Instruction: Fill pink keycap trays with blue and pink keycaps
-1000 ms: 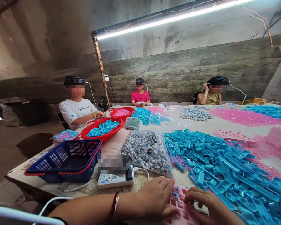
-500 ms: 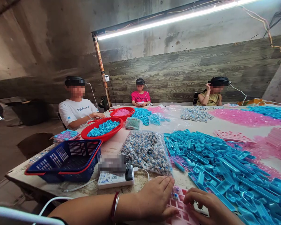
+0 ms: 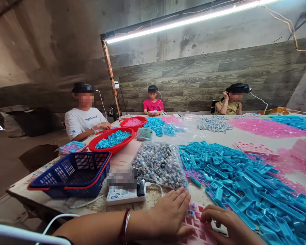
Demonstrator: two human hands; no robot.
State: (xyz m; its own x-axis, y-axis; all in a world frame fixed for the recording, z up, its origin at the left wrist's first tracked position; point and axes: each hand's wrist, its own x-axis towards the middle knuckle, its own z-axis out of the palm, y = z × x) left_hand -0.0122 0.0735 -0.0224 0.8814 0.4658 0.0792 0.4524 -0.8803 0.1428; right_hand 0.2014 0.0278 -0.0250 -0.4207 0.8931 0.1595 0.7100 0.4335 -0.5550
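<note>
The person's left hand (image 3: pixel 172 212) lies over the left edge of a pink grid tray (image 3: pixel 197 226), its fingers stretched out together and the thumb apart, reaching across the tray. The right hand (image 3: pixel 225 221) touches the tray's right side with curled fingers; whether they pinch anything cannot be told. The tray is at the near edge of the desk (image 3: pixel 140 149), with a few small clear and blue pieces (image 3: pixel 191 209) in its far end.

Just beyond the left hand lies a clear bag of small grey and blue parts (image 3: pixel 160 163). A white power bank (image 3: pixel 126 194) sits to its left, near a dark blue basket (image 3: pixel 71 175) with a red rim. Right of the bag spreads a heap of blue plastic pieces (image 3: pixel 234 177). Across the desk, three people sit wearing black headgear.
</note>
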